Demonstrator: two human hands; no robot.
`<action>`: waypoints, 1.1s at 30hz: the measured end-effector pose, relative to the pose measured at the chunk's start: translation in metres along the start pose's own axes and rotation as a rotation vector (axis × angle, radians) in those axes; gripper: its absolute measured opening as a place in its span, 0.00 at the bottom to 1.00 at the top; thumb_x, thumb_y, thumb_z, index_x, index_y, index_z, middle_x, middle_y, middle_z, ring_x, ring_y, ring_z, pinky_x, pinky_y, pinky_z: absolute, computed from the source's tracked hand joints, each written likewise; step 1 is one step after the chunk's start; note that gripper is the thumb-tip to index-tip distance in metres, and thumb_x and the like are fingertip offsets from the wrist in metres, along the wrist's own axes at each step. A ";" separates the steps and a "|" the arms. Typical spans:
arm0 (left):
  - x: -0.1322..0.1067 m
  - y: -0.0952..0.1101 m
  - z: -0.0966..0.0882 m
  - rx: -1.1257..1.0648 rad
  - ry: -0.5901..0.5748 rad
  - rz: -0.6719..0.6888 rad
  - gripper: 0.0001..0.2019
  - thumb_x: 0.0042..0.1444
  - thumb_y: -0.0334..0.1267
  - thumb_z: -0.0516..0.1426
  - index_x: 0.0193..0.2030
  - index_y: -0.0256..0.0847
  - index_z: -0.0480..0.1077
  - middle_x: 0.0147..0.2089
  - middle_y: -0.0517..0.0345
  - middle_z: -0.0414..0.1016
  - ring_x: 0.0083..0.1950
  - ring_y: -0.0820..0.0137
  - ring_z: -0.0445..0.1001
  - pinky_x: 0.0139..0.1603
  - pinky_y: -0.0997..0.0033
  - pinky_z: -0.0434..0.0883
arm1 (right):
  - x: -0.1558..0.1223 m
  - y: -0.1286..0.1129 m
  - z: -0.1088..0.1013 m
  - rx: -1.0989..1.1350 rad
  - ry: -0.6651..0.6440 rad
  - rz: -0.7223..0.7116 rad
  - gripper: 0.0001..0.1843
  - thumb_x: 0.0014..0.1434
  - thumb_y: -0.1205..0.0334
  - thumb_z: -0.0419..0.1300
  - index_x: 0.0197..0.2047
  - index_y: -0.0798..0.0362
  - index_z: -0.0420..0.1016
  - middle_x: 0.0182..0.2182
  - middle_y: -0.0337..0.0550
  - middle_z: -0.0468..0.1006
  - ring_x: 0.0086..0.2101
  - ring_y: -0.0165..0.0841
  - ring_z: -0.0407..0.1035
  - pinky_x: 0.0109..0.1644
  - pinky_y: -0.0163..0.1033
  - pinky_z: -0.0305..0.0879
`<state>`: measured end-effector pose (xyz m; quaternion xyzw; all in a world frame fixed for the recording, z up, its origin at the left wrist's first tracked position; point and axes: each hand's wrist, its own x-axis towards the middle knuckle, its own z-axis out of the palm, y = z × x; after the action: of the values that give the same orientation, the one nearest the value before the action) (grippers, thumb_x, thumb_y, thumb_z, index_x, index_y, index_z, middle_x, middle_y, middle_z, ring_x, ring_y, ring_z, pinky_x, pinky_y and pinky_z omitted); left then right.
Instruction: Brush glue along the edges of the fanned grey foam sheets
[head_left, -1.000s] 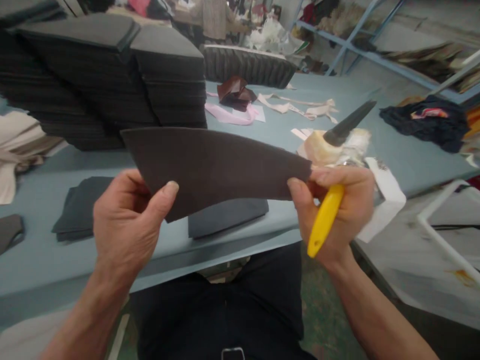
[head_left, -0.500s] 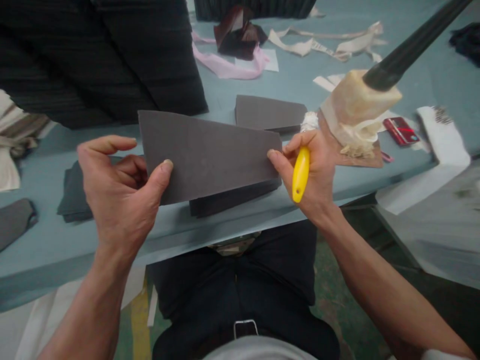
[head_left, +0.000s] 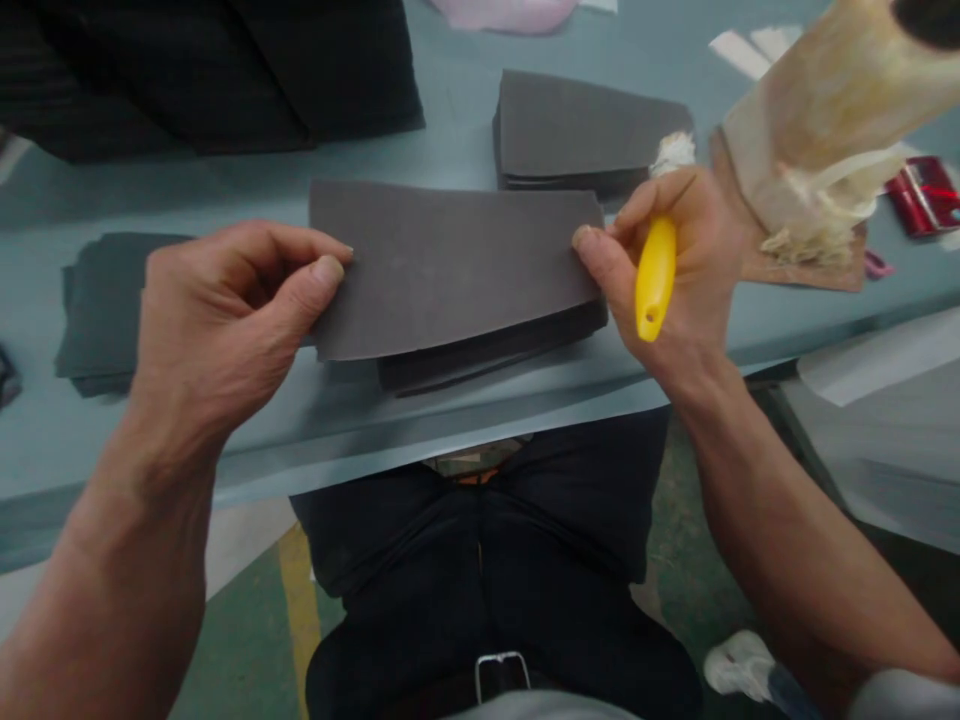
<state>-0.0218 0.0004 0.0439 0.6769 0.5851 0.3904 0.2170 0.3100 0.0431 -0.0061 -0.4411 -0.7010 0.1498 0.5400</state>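
Note:
A grey tapered panel is held up between my two hands, over a stack of similar dark pieces near the table's front edge. My left hand pinches its wide left end between thumb and bent fingers. At the narrow end, the thumb and fingertips of my right hand grip the panel's corner. The same right hand also keeps a yellow-handled brush tucked in it, its whitish, crusted head showing beyond the fingers. Behind the panel lies another grey stack.
Tall black stacks stand at the back left. Darker pieces are piled left of my left hand. On the right, a cream-coated container rests on a brown board, with a red box beyond it. Pink fabric lies at the back.
The panel has been lowered and levelled over the stack. My left fingers, spread apart before, now close on its left end. The view has shifted downward and closer to the table.

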 end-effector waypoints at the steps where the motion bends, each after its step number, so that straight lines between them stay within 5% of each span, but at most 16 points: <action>1: -0.001 -0.001 0.001 -0.012 -0.038 -0.001 0.11 0.62 0.40 0.65 0.48 0.41 0.86 0.36 0.62 0.83 0.32 0.78 0.75 0.31 0.81 0.70 | -0.001 0.002 0.000 -0.010 -0.006 -0.014 0.19 0.64 0.49 0.76 0.39 0.45 0.70 0.31 0.32 0.70 0.29 0.30 0.64 0.36 0.40 0.67; 9: -0.004 -0.007 0.001 0.017 -0.124 0.024 0.11 0.63 0.42 0.66 0.49 0.45 0.86 0.36 0.61 0.82 0.31 0.75 0.74 0.31 0.75 0.72 | -0.001 0.009 -0.002 -0.052 -0.017 -0.118 0.16 0.63 0.53 0.73 0.36 0.44 0.69 0.30 0.34 0.68 0.26 0.30 0.60 0.31 0.40 0.60; 20: -0.019 -0.007 0.011 0.013 -0.133 -0.036 0.14 0.63 0.49 0.67 0.50 0.47 0.87 0.38 0.66 0.84 0.33 0.79 0.74 0.33 0.81 0.66 | -0.012 0.001 -0.009 -0.090 -0.029 0.018 0.18 0.64 0.47 0.73 0.38 0.44 0.69 0.29 0.33 0.68 0.27 0.31 0.61 0.33 0.41 0.58; 33: -0.020 -0.008 0.019 0.066 -0.108 -0.068 0.14 0.63 0.49 0.64 0.49 0.49 0.88 0.40 0.67 0.87 0.35 0.75 0.76 0.36 0.76 0.66 | -0.015 0.015 -0.003 0.019 0.040 0.056 0.25 0.59 0.38 0.75 0.36 0.44 0.69 0.28 0.33 0.67 0.25 0.31 0.58 0.33 0.44 0.53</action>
<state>-0.0124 -0.0137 0.0214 0.6837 0.6077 0.3259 0.2389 0.3200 0.0388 -0.0241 -0.4583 -0.6761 0.1624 0.5536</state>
